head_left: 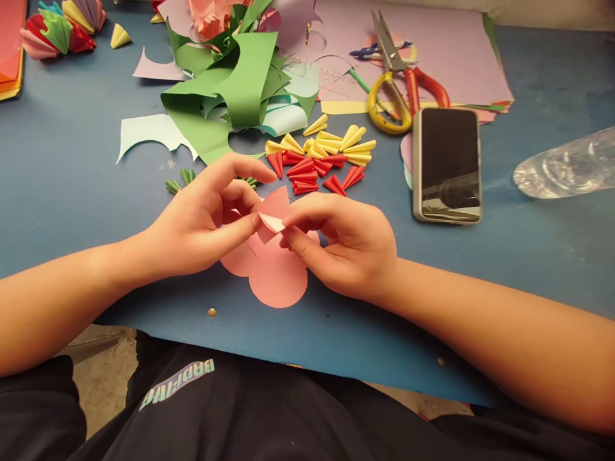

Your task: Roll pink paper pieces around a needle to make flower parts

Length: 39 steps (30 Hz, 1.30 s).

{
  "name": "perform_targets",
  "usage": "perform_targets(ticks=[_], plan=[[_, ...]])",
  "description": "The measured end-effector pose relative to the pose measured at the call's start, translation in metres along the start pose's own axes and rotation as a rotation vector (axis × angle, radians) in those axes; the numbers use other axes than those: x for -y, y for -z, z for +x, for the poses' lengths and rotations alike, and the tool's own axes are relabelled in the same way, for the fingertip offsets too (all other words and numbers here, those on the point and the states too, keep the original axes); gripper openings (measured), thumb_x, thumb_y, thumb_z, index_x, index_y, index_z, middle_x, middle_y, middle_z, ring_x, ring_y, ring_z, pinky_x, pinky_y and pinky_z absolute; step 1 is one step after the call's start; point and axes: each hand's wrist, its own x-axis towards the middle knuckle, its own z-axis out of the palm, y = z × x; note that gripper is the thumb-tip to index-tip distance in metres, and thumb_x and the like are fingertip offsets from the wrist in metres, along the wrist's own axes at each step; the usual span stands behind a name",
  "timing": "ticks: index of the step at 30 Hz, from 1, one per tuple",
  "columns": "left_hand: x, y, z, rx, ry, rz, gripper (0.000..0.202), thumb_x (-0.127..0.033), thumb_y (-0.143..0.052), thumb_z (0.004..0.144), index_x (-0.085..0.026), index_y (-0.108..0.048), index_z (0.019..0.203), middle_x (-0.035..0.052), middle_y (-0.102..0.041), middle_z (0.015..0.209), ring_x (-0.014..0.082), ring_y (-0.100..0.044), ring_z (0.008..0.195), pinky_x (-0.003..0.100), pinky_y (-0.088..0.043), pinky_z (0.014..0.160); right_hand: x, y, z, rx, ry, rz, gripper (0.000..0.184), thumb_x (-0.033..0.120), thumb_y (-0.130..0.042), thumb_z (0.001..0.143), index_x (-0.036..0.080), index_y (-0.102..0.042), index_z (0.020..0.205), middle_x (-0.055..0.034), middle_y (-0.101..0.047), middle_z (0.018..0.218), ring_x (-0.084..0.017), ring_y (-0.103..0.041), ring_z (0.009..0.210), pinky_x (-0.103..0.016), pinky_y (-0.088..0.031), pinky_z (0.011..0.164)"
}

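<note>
Delicately, as I watch, above a blue table (pixel 365 336), the left hand (pixel 204 221) and right hand (pixel 348 242) work over pink paper discs (pixel 277 280), each pinching a side of one bent pink piece (pixel 276 203), left forefinger lifted free. Light, even pressure should spare it creases; it looks smooth, with a paler turned-in fold (pixel 271 222).

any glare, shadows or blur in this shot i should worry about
In the head view, a pale reflection crosses the lower part of the phone's dark screen; in the head view, bright highlights streak the clear bottle; in the head view, the blue table darkens beneath the forearms; in the head view, the folded pink paper shows no heavy blur.
</note>
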Motion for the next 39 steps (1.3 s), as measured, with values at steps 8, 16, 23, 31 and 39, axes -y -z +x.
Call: perform_targets(ticks=[8,16,23,31,39], plan=[[0.004,0.001,-0.001,-0.029,-0.181,0.088,0.023,-0.011,-0.073,0.094,-0.020,-0.070,0.116,0.0022,-0.081,0.092,0.0133,-0.080,0.080,0.020,-0.061,0.061,0.005,0.007,0.005,0.038,-0.025,0.007,0.010,0.015,-0.070,0.094,0.024,-0.072,0.094,-0.0023,-0.077,0.084,-0.017,-0.069,0.071,-0.032,-0.058,0.068],[0.001,-0.005,-0.003,-0.097,-0.092,0.158,0.023,-0.026,-0.080,0.092,-0.025,-0.070,0.113,0.0029,-0.078,0.095,0.0171,-0.080,0.084,0.027,-0.066,0.067,0.006,-0.004,0.000,-0.065,-0.234,0.112,0.021,0.026,-0.082,0.091,0.026,-0.061,0.094,0.0021,-0.074,0.081,-0.016,-0.070,0.068,-0.031,-0.056,0.059],[0.010,-0.001,-0.006,-0.078,-0.149,0.294,0.033,-0.028,-0.077,0.093,-0.033,-0.069,0.126,0.0030,-0.081,0.096,0.0205,-0.077,0.084,0.038,-0.066,0.079,0.008,-0.002,0.004,-0.011,-0.291,0.198,0.010,0.023,-0.082,0.093,0.025,-0.078,0.102,-0.0016,-0.082,0.093,-0.016,-0.074,0.078,-0.028,-0.058,0.061],[0.001,-0.004,0.000,-0.036,-0.187,0.357,0.009,-0.033,-0.076,0.096,-0.027,-0.074,0.090,0.0015,-0.076,0.078,0.0153,-0.066,0.068,0.030,-0.054,0.061,0.010,-0.002,0.002,-0.094,-0.351,0.215,0.009,0.033,-0.089,0.089,0.028,-0.082,0.088,0.0004,-0.082,0.086,-0.017,-0.075,0.079,-0.034,-0.063,0.074],[-0.003,0.000,0.002,-0.006,-0.166,0.397,0.023,-0.042,-0.075,0.097,-0.027,-0.072,0.080,0.0029,-0.073,0.076,0.0177,-0.063,0.068,0.034,-0.047,0.065,0.007,-0.001,0.005,-0.063,-0.296,0.214,0.020,0.041,-0.084,0.094,0.026,-0.078,0.082,-0.0018,-0.079,0.082,-0.018,-0.071,0.076,-0.034,-0.060,0.068]])
